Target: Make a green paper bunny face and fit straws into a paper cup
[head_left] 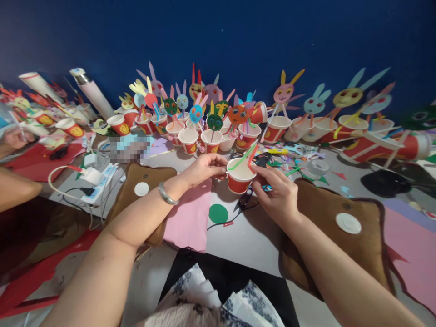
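Between my two hands is an upright red and white paper cup (240,181), a little above the table. My left hand (207,170) pinches its left side at the rim, fingers closed. On the right side, my right hand (277,190) has its fingers closed at the rim, by a red strip (252,156). A green strip (242,158) leans inside the cup and sticks out over the rim. Below the cup, a green paper disc (218,213) lies on the table, beside a thin black cable. Pink paper (189,218) lies under my left wrist.
Several cups with paper rabbit heads (214,121) stand along the blue wall. Brown cushions (340,240) lie at both sides. A power strip (102,184) with cables is at the left. Paper scraps and a tape roll (316,168) lie right. Another person's arm (17,188) shows far left.
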{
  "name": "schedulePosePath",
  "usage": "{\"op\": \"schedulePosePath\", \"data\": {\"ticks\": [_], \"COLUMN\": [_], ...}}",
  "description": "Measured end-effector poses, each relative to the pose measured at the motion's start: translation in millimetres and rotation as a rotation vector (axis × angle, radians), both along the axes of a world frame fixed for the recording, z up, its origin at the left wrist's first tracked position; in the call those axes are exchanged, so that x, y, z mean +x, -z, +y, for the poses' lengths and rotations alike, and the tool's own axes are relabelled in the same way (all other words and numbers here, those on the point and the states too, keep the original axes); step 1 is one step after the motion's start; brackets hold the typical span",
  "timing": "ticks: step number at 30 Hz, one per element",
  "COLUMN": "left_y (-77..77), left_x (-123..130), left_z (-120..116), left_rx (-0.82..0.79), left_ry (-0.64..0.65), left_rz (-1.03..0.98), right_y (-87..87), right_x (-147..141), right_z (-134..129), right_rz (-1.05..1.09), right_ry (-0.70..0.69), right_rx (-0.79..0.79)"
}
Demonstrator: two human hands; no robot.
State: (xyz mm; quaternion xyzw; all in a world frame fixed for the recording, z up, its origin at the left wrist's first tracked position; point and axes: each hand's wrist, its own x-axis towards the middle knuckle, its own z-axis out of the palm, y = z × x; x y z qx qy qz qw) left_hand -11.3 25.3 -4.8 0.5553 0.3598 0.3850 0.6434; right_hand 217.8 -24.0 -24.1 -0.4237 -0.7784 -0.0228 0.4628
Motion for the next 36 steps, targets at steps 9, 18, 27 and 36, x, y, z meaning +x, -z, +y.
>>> {"op": "schedulePosePath", "data": {"ticks": [9, 18, 27, 36], "left_y": [3.0, -4.2, -8.8, 2.5], "left_x": [-1, 1, 0, 2], "left_z": [1, -9, -17, -7], "left_rx": [0.152, 0.503, 0.691, 0.483], "left_ry": [-0.013, -0.083, -0.174, -0.186], "left_rz": [0.074, 0.183, 0.237, 0.173], "right_y": [-1.4, -2.3, -1.4, -1.1], "right_x": [-2, -1, -2, -3], "right_z": [-1, -2, -3, -3], "right_rz": [0.035, 0.048, 0.053, 0.060], "right_ry": [-0.018, 0.019, 0.017, -0.010], "right_rx": [0.002, -0.034, -0.031, -0.037]}}
